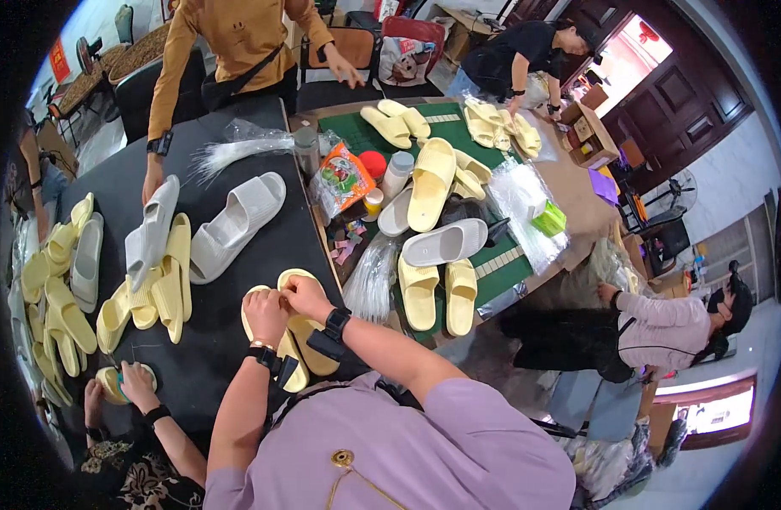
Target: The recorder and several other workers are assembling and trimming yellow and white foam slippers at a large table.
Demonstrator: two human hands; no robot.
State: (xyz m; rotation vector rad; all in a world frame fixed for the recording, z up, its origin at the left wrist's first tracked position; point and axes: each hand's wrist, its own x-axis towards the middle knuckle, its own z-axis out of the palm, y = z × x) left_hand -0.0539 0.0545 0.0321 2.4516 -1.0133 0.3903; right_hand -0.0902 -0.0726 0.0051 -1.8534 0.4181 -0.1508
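A pair of pale yellow slide slippers [305, 338] lies at the near edge of the black table in front of me. Over their far ends, my left hand [266, 316] and my right hand [305, 297] meet, fingertips close together. Both are closed in a pinch; whatever is between the fingers is hidden or too small to make out. Beyond my hands rests a pair of large grey slippers [237, 228]. Left of those, several yellow slippers [157, 293] stand bunched, with a grey slipper [152, 229] above them under the hand of a person in a mustard top.
More yellow and grey slippers [63, 289] pile along the far left. A nearby person's hands [137, 387] hold a yellow slipper. Right, a green mat [509, 255] carries slippers, bottles [397, 173], an orange packet [343, 180] and clear plastic strands [372, 276]. Other people stand around.
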